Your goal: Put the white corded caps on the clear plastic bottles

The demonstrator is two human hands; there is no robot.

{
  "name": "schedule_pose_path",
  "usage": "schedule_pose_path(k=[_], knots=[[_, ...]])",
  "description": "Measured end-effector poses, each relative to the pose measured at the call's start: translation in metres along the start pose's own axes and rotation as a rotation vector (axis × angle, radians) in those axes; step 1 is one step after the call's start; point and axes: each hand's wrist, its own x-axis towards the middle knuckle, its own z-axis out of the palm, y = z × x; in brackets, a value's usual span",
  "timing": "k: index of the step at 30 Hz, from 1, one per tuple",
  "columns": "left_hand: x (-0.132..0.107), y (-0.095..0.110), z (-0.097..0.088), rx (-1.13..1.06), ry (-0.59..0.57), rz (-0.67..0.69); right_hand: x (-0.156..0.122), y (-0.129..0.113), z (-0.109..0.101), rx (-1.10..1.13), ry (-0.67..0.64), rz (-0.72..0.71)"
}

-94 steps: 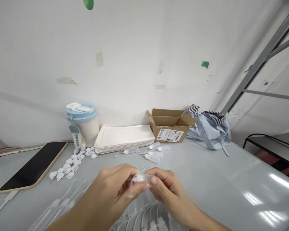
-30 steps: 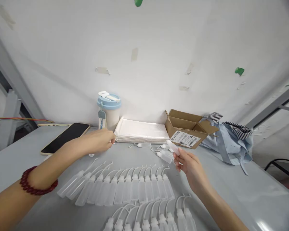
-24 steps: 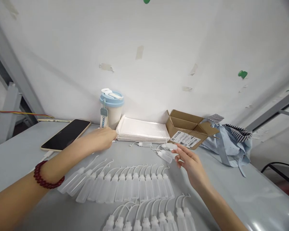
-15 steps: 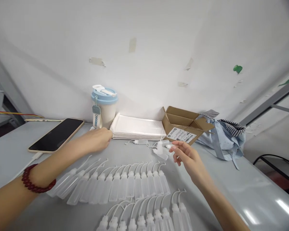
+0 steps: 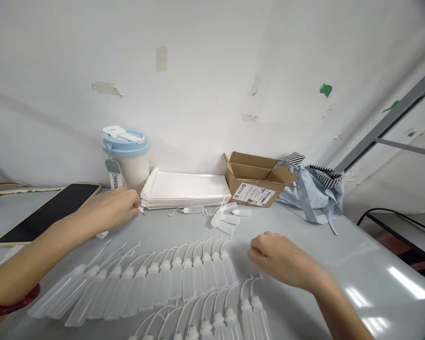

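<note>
My left hand (image 5: 113,208) is closed in front of the lidded cup, beside the near left corner of the white padded envelopes. A small white bit shows at its fingertips, too little to name. My right hand (image 5: 278,257) is curled closed just right of the back row; its fingertips are turned away, so any content is hidden. Clear squeeze bottles (image 5: 156,288) with thin bent spouts lie side by side in that row. A second row of such bottles (image 5: 219,326) lies nearer me, cut off by the lower edge. Several smaller bottles (image 5: 225,219) lie loosely piled beyond.
Along the wall stand a cup with a blue lid (image 5: 127,160), a stack of white padded envelopes (image 5: 186,189), an open cardboard box (image 5: 257,186) and a light-blue cloth bag (image 5: 310,198). A phone (image 5: 49,212) lies at the left, partly behind my left arm.
My right hand has drawn back from the small loose bottles toward me, and its fingers have curled in. My left hand stays closed near the cup. The camera view has turned right.
</note>
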Motion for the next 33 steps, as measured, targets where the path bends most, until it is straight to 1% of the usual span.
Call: schedule_pose_path(k=[4, 6, 8, 11, 14, 16, 20, 24, 28, 33], knots=[[0.003, 0.003, -0.006, 0.139, -0.015, -0.093, -0.005, 0.003, -0.008, -0.116, -0.113, -0.019], [0.005, 0.004, -0.005, 0.18, -0.039, -0.122, -0.006, 0.001, -0.011, -0.087, -0.175, -0.027], [0.007, 0.006, -0.003, 0.209, -0.063, -0.145, -0.008, -0.002, -0.013, -0.048, -0.277, -0.02], [0.008, 0.006, -0.001, 0.226, -0.099, -0.143, -0.012, -0.005, -0.016, -0.028, -0.435, -0.049], [0.011, 0.003, 0.0, 0.225, -0.155, -0.141, -0.013, -0.007, -0.017, -0.075, -0.519, -0.109], [0.014, -0.002, 0.002, 0.22, -0.198, -0.153, -0.011, -0.007, -0.017, -0.142, -0.582, -0.087], [0.019, -0.011, 0.006, 0.182, -0.253, -0.133, -0.007, -0.008, -0.014, -0.228, -0.733, 0.022], [0.018, -0.014, 0.008, 0.133, -0.265, -0.096, -0.006, -0.008, -0.011, -0.222, -0.771, 0.057], [0.017, -0.01, 0.007, 0.08, -0.283, -0.072, -0.007, -0.01, -0.009, -0.213, -0.786, 0.077], [0.012, -0.003, 0.004, 0.089, -0.215, -0.043, -0.006, -0.008, -0.006, -0.203, -0.805, 0.092]])
